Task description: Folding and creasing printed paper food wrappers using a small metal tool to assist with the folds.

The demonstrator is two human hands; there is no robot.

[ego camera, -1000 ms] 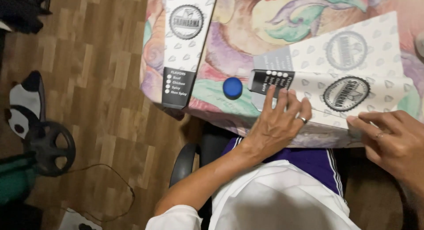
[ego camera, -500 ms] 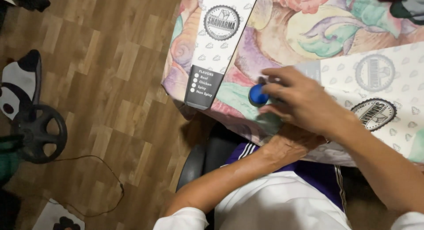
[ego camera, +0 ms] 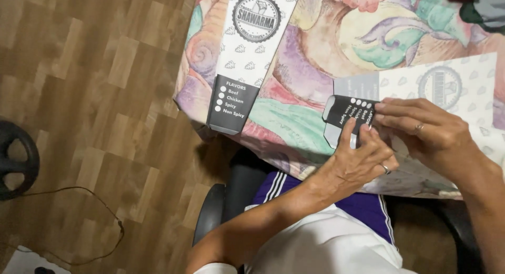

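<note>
Cardboard, white with a grey pattern and a black end panel dotted white, lies flat under both my hands at the right of the frame: this flat unfolded cardboard box blank [ego camera: 447, 90] rests on the surface [ego camera: 315, 58], which is covered by a cloth of swirling pastel shapes in pink, purple, green and cream. My left hand [ego camera: 363, 161] comes up from the lower middle of the frame, its fingers [ego camera: 347, 134] bent and pressed together on the small black flap [ego camera: 344, 112] at the blank's left end, a ring showing on one finger. My right hand [ego camera: 431, 134] reaches in from the right edge, its fingers [ego camera: 392, 110] stretched nearly straight and lying close together over the same black flap, tips touching the card just beside my left fingertips; it too wears a ring. Neither hand is closed around anything; both press and pinch at the flap's edge, and I cannot tell how much of the flap is gripped beneath them.

Toward the upper middle of the frame a second box of the same white and grey card, folded into a long narrow sleeve [ego camera: 247, 53], lies on the surface with its black end hanging over the near-left edge, well apart from my hands. Brown wood-pattern flooring [ego camera: 94, 95] fills the left half. A black round weight plate [ego camera: 16, 158] sits at the left edge, with a thin dark cable [ego camera: 84, 195] trailing beside it. My white shirt and purple striped shorts show at the bottom, over a black chair [ego camera: 221, 211].
</note>
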